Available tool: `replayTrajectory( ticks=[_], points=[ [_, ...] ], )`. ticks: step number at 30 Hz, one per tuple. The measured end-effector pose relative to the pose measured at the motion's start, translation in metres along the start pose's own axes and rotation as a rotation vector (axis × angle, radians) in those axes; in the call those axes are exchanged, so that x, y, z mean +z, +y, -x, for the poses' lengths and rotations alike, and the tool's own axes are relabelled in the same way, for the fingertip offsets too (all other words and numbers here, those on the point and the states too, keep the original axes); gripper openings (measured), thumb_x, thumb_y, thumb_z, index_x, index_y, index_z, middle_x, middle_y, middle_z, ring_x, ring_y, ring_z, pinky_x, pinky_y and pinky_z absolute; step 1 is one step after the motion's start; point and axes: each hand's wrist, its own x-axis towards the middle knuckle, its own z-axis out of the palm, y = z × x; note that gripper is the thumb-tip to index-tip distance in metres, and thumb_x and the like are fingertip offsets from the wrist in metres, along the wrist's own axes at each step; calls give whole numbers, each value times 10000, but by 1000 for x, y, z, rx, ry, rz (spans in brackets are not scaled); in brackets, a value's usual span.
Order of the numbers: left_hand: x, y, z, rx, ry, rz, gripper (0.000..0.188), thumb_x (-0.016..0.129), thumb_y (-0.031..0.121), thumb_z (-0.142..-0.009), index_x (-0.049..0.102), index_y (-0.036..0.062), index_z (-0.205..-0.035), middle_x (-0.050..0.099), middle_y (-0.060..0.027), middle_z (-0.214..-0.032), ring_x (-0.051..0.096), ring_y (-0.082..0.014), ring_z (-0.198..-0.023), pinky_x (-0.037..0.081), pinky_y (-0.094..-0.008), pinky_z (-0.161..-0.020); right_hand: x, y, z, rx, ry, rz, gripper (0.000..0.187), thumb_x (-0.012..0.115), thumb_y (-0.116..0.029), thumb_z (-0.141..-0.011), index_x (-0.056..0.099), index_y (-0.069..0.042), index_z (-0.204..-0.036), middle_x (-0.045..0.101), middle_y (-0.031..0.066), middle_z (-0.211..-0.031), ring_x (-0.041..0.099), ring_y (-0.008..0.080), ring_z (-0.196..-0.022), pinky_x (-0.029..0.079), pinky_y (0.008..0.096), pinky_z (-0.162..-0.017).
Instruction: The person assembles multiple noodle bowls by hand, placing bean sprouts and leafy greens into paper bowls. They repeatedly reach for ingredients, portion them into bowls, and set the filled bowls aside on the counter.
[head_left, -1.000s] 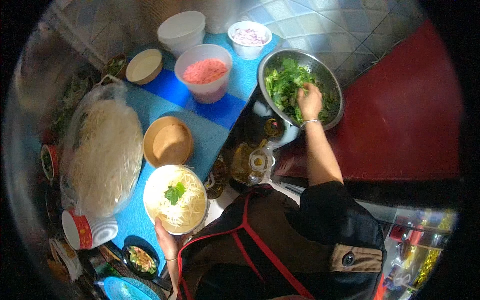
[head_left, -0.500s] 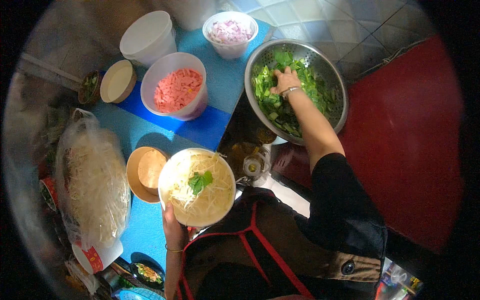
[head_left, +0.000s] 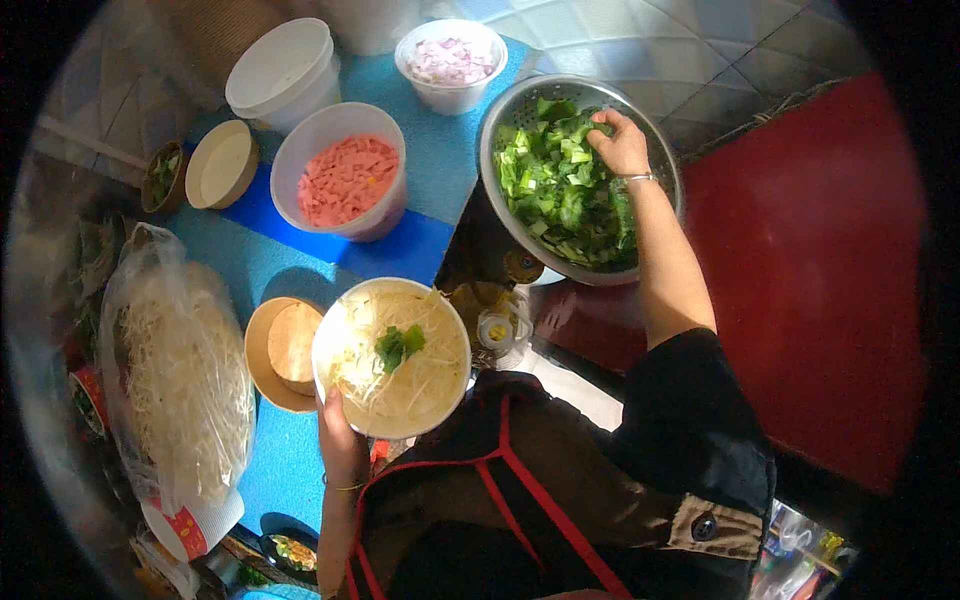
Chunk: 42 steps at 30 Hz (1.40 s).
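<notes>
My left hand (head_left: pixel 342 435) grips the lower left side of a white bowl (head_left: pixel 402 428) in front of my body. In it lie pale bean sprouts (head_left: pixel 358 345) with a small green leaf (head_left: pixel 397 348) on top. My right hand (head_left: pixel 622 146) is at the far right side of a perforated metal colander (head_left: pixel 498 125), which is heaped with chopped leafy greens (head_left: pixel 565 190). Its fingers are curled together against dark leaves. How much they hold is partly hidden.
Left of the bowl stand a brown paper bowl (head_left: pixel 262 385) and a clear bag of sprouts (head_left: pixel 185 380). Tubs of pink chopped pieces (head_left: pixel 348 180) and chopped onion (head_left: pixel 450 62) stand farther back, near an empty white tub (head_left: pixel 285 75). A red surface (head_left: pixel 800 280) spans the right.
My right hand has moved from the middle of the greens to the right inside the colander, its fingers now curled. The left hand still holds the bowl in nearly the same place.
</notes>
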Motion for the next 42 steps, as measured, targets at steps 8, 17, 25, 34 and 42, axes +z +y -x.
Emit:
replayTrajectory(
  ticks=[8, 17, 25, 34, 42],
  points=[
    [32, 2, -45, 101, -80, -430, 390, 380, 259, -893, 409, -18, -1166, 492, -104, -1082, 454, -178, -975, 345, -293, -866, -10, 40, -1, 185, -109, 135, 365, 620, -293, -713, 563, -161, -1048, 570, 152, -972, 549, 311, -914, 440, 376, -789],
    [76, 1, -54, 47, -99, -325, 369, 418, 258, -881, 408, -3, -1142, 499, -108, -1067, 452, -173, -968, 345, -285, -858, 16, 6, 54, 140, -315, 520, 636, 705, -293, -618, 434, -270, -1193, 274, 163, -1314, 369, 392, -1125, 423, 422, -867],
    [82, -12, -101, 245, -219, -784, 370, 409, 253, -884, 383, -12, -1139, 480, -133, -1076, 451, -196, -985, 352, -302, -862, -15, 59, 30, 178, 110, 159, 352, 647, -103, -608, 576, -88, -953, 535, 176, -987, 545, 317, -895, 457, 365, -759],
    [144, -54, -150, 322, -116, -637, 434, 463, 327, -862, 385, -15, -1119, 526, -175, -994, 518, -244, -894, 421, -329, -761, -51, -93, 52, -109, -92, -425, 286, 613, -65, -703, 566, -25, -982, 589, 79, -952, 554, 178, -870, 443, 274, -752],
    [125, -67, -140, 447, -122, -523, 430, 454, 335, -871, 392, -15, -1113, 514, -182, -1025, 510, -243, -923, 407, -332, -788, -59, -146, 74, -344, -554, -297, 355, 628, -155, -740, 562, -80, -1080, 468, 177, -1163, 461, 301, -1079, 368, 321, -909]
  ],
)
